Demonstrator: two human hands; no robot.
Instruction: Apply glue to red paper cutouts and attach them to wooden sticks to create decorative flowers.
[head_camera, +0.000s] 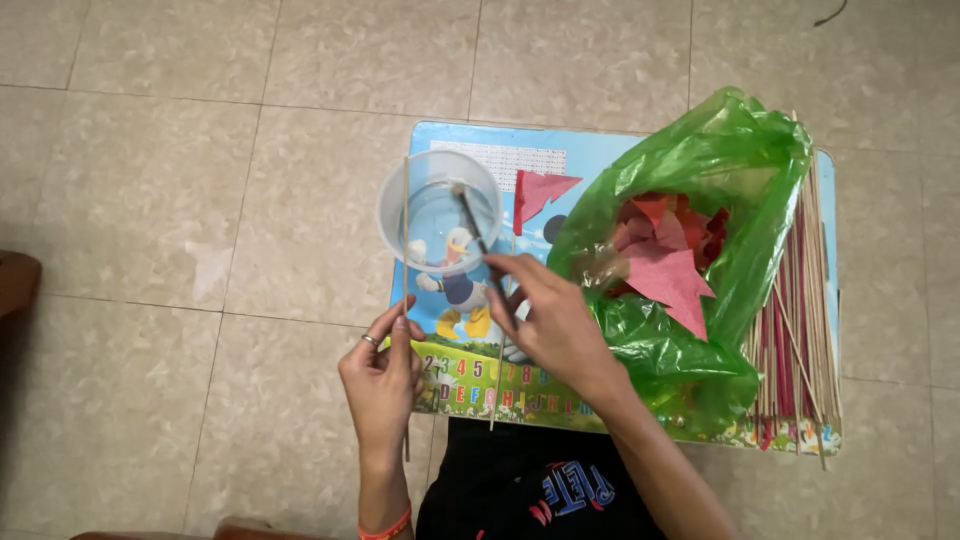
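Stick (405, 235): pinched upright by left hand (385, 385). Brush (478, 240): clamped in right hand (550, 320), tip dipped in cup (438, 212). Green bag (690, 250) of red paper at 3 o'clock.

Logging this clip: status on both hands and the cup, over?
Left hand pinching thin wooden stick, upright. Right hand holding brush, tip in clear cup. Green bag of red paper close right; nothing blocking.
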